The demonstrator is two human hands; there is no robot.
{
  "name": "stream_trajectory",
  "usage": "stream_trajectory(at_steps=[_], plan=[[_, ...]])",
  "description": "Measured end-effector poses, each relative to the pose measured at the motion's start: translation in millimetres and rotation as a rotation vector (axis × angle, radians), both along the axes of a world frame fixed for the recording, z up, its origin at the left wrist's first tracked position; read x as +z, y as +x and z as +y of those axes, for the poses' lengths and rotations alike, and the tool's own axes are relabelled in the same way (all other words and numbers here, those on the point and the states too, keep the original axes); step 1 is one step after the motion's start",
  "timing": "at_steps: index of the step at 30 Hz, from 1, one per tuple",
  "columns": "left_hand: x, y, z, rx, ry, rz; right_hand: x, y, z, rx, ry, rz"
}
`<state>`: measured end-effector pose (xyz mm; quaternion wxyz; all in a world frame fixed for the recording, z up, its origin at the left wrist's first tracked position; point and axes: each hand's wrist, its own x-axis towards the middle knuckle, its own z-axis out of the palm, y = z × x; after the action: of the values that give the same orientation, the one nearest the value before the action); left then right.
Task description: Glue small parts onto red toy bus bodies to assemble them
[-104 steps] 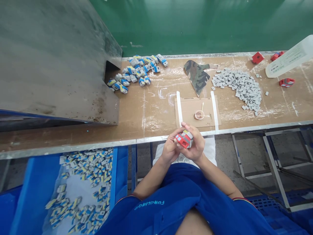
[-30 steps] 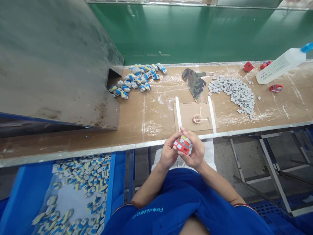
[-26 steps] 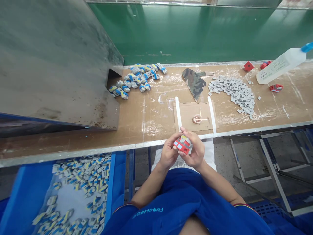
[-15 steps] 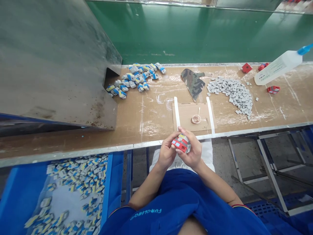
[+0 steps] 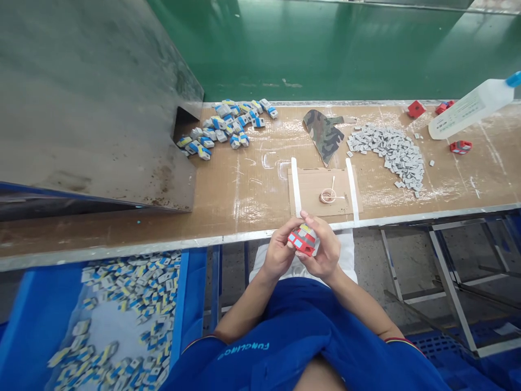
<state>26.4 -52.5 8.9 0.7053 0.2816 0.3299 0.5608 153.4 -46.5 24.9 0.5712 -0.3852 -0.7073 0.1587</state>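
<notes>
A small red block-shaped part (image 5: 302, 241) with grey and yellow-topped pieces on it sits between my two hands, just below the bench edge. My left hand (image 5: 278, 253) grips it from the left side. My right hand (image 5: 324, 248) wraps its far and right sides, with fingers curled over the top. Part of the block is hidden by my fingers. Just beyond my fingertips lies a cardboard sheet (image 5: 321, 187) held by white tape strips, with a small coil of tape and a cotton swab on it.
A heap of blue-and-grey parts (image 5: 222, 129) lies beside a dark metal chute (image 5: 93, 103). Beyond are a camouflage cloth (image 5: 324, 134), a heap of grey pieces (image 5: 387, 155), red parts and a white squeeze bottle (image 5: 468, 108). A blue bin (image 5: 130, 320) of parts sits lower left.
My hands have turned the red block a little, so its red face shows more to the left. The view has shifted slightly with my head.
</notes>
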Motion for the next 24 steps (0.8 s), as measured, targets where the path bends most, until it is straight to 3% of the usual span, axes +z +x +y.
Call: stream_trajectory(at_steps=[5,14,19,24], plan=[[2.0,1.0,-0.4,-0.009,-0.014,0.002,0.5,2.7,-1.3,0.027,0.004,-0.002],[11.3,1.3,-11.3,-0.003,-0.026,0.018,11.0,3.1,-13.6,-0.071,0.065,-0.09],[16.3,4.7,-26.9,0.013,0.019,-0.015,20.3,3.4,-25.9,-0.006,0.101,-0.052],[7.0,-9.5,-28.9,-0.048,0.075,-0.006,22.9,11.2,-28.0,0.113,0.09,-0.078]])
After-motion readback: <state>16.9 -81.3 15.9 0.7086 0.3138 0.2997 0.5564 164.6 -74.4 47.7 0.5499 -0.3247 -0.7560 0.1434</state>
